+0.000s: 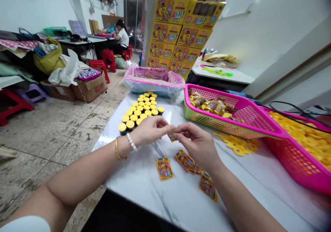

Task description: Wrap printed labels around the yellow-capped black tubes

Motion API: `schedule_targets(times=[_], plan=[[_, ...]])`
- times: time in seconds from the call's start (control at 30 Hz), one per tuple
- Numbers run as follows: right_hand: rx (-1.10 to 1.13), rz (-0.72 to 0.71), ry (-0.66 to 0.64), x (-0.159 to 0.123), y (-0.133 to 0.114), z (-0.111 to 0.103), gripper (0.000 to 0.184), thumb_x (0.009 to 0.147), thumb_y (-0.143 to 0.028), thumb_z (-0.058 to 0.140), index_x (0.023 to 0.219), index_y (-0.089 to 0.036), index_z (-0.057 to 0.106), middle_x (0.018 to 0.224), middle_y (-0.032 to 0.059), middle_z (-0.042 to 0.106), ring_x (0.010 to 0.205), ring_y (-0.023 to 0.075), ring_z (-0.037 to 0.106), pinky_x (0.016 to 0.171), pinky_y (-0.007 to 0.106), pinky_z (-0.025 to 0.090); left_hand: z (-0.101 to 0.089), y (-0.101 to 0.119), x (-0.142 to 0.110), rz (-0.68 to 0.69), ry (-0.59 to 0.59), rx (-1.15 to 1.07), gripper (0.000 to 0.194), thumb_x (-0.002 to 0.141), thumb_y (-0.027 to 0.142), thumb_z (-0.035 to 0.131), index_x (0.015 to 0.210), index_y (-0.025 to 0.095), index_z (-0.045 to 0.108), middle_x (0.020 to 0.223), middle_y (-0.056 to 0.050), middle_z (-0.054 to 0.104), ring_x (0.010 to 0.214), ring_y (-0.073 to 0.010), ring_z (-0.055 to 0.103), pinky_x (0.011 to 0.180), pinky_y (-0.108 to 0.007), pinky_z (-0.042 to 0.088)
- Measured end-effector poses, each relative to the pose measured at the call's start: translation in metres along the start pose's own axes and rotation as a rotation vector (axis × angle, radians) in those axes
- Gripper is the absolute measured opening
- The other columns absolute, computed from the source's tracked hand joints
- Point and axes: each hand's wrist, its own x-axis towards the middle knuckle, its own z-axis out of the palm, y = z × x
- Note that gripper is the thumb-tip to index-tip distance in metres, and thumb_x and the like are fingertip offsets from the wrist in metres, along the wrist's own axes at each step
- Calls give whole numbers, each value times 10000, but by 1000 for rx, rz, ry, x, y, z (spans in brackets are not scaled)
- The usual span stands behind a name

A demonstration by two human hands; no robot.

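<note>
My left hand point(151, 130), with a pearl bracelet and a gold bangle at the wrist, meets my right hand point(199, 144) above the table. Between their pinched fingertips is a small orange printed label point(172, 138), mostly hidden by the fingers. One similar label point(164, 169) lies flat below my hands. More labels point(184, 159) lie in an overlapping row beside and partly under my right forearm. Behind my left hand, several dark little jars with yellow lids point(139, 109) stand upright in a tight group.
A pink and green basket point(232, 126) holds wrapped yellow-lidded jars point(210, 106). Yellow plastic rings point(238, 145) lie before it; another pink basket point(292, 164) is full of yellow pieces. A plastic-lined basket point(152, 92) and stacked yellow cartons point(168, 33) stand behind. A person point(122, 37) sits far off.
</note>
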Motion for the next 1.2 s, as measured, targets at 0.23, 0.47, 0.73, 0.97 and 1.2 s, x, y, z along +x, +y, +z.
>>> schedule_targets(times=[0.23, 0.47, 0.73, 0.97, 1.2], plan=[[328, 270, 151, 5, -1, 0, 467, 712, -502, 840, 1035, -210, 670, 889, 26, 672, 725, 158, 651, 607, 290, 535, 9, 1, 0, -91, 119, -191, 121, 869, 169, 644, 757, 153, 601, 491, 54, 543, 399, -60, 464, 406, -165, 347], [380, 362, 76, 1, 3, 11, 471, 771, -640, 734, 743, -176, 660, 637, -2, 609, 577, 124, 542, 566, 270, 458, 17, 1, -6, 31, 249, -228, 142, 821, 249, 728, 832, 146, 631, 677, 23, 627, 484, -57, 520, 433, -166, 397], [127, 211, 123, -1, 3, 9, 514, 876, -679, 595, 688, -200, 607, 602, 1, 586, 575, 147, 528, 568, 288, 454, 16, 7, -16, 194, 325, -147, 240, 889, 359, 645, 772, 151, 677, 652, 17, 604, 498, -63, 459, 465, -194, 367], [48, 124, 187, -2, -1, 11, 561, 881, -717, 566, 668, -201, 622, 594, 0, 576, 569, 144, 531, 558, 276, 450, 16, 8, -14, 65, 248, -129, 296, 901, 357, 605, 704, 142, 659, 640, -3, 641, 429, -62, 472, 430, -198, 363], [-68, 18, 202, -5, -4, 12, 568, 910, -708, 529, 638, -213, 581, 585, -5, 554, 563, 144, 532, 534, 267, 441, 10, 11, -11, 99, 307, -181, 237, 846, 324, 694, 711, 131, 663, 648, 13, 616, 528, -62, 484, 505, -184, 384]])
